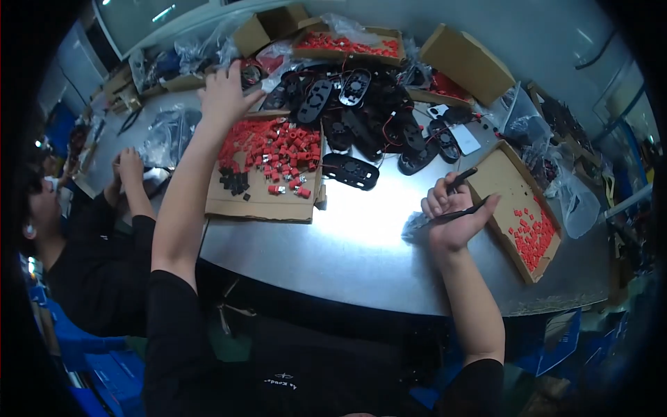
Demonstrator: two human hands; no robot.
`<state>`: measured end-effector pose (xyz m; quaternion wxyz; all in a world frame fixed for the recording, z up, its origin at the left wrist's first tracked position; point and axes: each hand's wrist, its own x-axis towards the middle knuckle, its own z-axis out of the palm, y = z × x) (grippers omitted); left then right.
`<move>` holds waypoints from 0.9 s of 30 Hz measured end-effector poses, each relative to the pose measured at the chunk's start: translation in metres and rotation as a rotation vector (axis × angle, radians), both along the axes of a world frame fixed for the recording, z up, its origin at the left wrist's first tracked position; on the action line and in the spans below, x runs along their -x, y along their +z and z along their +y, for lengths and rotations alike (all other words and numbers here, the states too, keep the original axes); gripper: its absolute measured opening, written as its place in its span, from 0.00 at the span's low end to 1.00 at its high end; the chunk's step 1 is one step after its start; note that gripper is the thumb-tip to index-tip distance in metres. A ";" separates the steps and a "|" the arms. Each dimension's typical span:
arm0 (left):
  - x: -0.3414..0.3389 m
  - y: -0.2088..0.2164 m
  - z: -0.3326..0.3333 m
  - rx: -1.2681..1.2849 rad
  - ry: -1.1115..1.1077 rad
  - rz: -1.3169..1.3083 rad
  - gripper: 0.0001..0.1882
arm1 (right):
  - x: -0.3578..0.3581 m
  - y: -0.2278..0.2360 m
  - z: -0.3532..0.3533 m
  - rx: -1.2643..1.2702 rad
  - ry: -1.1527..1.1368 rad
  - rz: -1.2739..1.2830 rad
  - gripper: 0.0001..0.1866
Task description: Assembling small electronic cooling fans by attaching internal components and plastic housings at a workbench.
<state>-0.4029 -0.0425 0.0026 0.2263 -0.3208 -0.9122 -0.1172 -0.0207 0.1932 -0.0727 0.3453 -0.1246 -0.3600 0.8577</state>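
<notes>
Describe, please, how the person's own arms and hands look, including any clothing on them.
The left hand and right hand wear no gloves, and no watch or bracelet is visible. A black left sleeve and matching right sleeve leave the forearms bare; no marking can be made out on either sleeve.

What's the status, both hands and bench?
Left hand spread, near cardboard tray of red parts. Right hand gripping dark slender tool, type unclear. Black housings heaped between them.

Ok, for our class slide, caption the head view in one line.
Left hand outstretched near a cardboard box of red parts, right hand holding a slender dark tool.
</notes>
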 end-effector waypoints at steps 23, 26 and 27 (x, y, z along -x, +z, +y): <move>-0.289 -0.078 -0.121 -1.223 -0.498 -1.156 0.57 | 0.090 0.007 -0.072 -1.914 -0.095 -0.339 0.16; -0.310 -0.100 -0.136 -1.307 -0.497 -1.094 0.58 | 0.135 -0.001 -0.101 -2.032 0.034 -0.595 0.13; -0.310 -0.105 -0.139 -1.274 -0.536 -1.039 0.58 | 0.143 -0.008 -0.107 -2.036 0.048 -0.656 0.12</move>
